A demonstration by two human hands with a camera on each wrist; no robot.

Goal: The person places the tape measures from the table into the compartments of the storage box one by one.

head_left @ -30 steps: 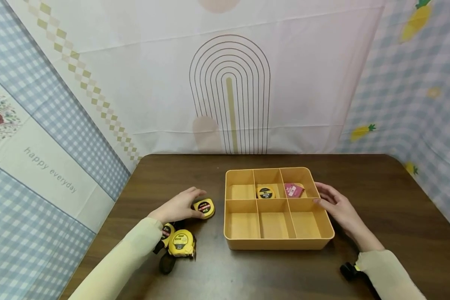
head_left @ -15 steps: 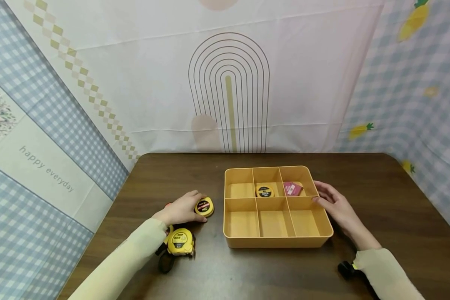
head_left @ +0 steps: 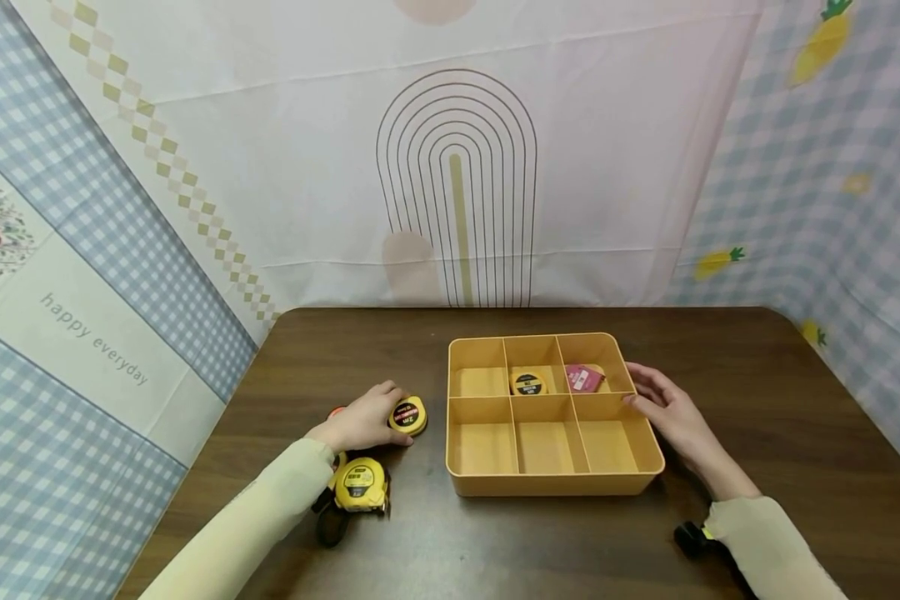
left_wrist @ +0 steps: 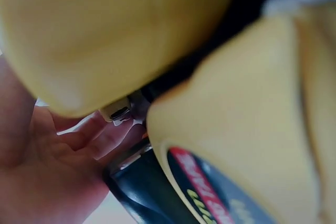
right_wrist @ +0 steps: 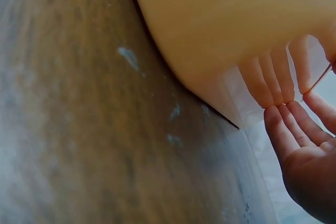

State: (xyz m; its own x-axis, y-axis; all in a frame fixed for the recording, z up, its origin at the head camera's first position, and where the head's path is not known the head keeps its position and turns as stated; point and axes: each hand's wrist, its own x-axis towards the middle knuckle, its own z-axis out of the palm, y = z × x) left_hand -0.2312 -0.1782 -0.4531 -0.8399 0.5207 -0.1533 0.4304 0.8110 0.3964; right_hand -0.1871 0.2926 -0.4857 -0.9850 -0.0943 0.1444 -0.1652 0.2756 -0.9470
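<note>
Left hand (head_left: 363,418) and right hand (head_left: 673,417) at a six-compartment tray (head_left: 555,486) on a dark desk (head_left: 540,542). The tape (head_left: 408,415), yellow with a dark label, lies on the desk left of the tray and apart from it. Left grip: thumb at the tape's near edge, fingers at its far left edge, pinching it from the left; how firmly cannot be told. Right grip: thumb over the tray's right rim, fingers against the outer face, pinching the wall between them. A big tape (head_left: 362,483), with a black strap (head_left: 332,527) beside it, lies near the left sleeve (head_left: 247,512). In the tray's back row, a small tape (head_left: 529,384) occupies the middle compartment and a pink tape (head_left: 585,378) the right one.

Handling, as judged: the smooth, rounded case is best held across its middle, thumb and fingers directly opposed, since a one-sided pinch may let it slip or turn. The sleeve should keep clear of the strap, which could snag. Light pressure suits the right grip: enough to steady the tray without tilting it.
</note>
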